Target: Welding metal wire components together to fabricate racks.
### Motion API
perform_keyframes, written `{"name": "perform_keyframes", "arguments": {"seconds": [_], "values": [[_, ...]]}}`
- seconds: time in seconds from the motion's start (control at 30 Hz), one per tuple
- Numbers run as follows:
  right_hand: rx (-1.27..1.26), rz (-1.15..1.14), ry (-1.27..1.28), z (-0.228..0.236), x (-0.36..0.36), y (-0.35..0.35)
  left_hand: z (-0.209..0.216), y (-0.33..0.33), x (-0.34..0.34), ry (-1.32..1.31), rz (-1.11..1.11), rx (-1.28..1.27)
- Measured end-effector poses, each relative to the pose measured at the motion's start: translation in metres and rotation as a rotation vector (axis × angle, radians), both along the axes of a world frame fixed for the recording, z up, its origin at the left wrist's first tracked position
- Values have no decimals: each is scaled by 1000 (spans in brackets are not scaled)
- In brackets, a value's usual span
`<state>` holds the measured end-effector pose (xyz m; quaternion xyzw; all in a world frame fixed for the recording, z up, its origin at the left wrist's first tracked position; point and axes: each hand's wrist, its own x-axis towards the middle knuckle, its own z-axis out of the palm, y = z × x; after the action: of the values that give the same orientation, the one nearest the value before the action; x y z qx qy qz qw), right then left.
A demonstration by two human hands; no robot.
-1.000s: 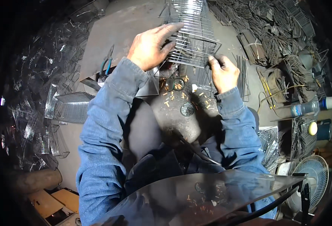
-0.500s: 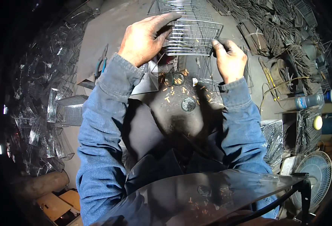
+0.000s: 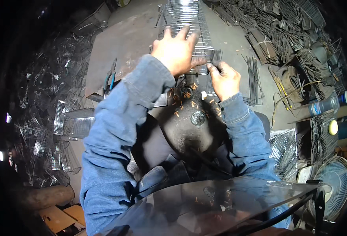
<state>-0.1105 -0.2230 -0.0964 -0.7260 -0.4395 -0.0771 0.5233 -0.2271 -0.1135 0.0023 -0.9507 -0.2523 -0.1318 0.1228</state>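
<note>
A long wire basket [image 3: 187, 17] of bright thin rods stretches away from me at the top middle. My left hand [image 3: 176, 49] lies over its near part with fingers spread, touching the rods from above. Close by on the right, my right hand [image 3: 224, 78] is closed, thumb against fingers, at the basket's near right corner. My left hand and its thumb cover part of the near end. Below the hands, a dark rounded surface [image 3: 181, 135] carries a small round dish [image 3: 198, 118] and scattered short copper-coloured pieces [image 3: 187, 94].
Blue-handled pliers [image 3: 111, 77] rest on a metal sheet [image 3: 122, 43] at left. Finished-looking wire baskets [image 3: 81, 120] pile up along the left. Bundles of rods [image 3: 287, 33], a plastic bottle [image 3: 326, 107] and a fan [image 3: 331, 183] stand at right. A transparent visor [image 3: 173, 208] crosses the bottom.
Both hands and the basket's near end have come lower and nearer to me. My left hand has gone from gripping the basket's side to lying spread over it; the right stays at its corner.
</note>
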Motion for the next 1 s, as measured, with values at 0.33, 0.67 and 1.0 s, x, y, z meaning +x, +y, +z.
{"name": "perform_keyframes", "arguments": {"seconds": [0.33, 0.67, 1.0], "values": [[-181, 336, 483, 16, 15, -1, -12, 27, -17, -15, -53, 77], [-1326, 1097, -179, -299, -45, -72, -4, 30, -5, 5, -168, 72], [-1168, 865, 599, -140, -72, -68, -11, 37, -24, 9, -130, 29]]}}
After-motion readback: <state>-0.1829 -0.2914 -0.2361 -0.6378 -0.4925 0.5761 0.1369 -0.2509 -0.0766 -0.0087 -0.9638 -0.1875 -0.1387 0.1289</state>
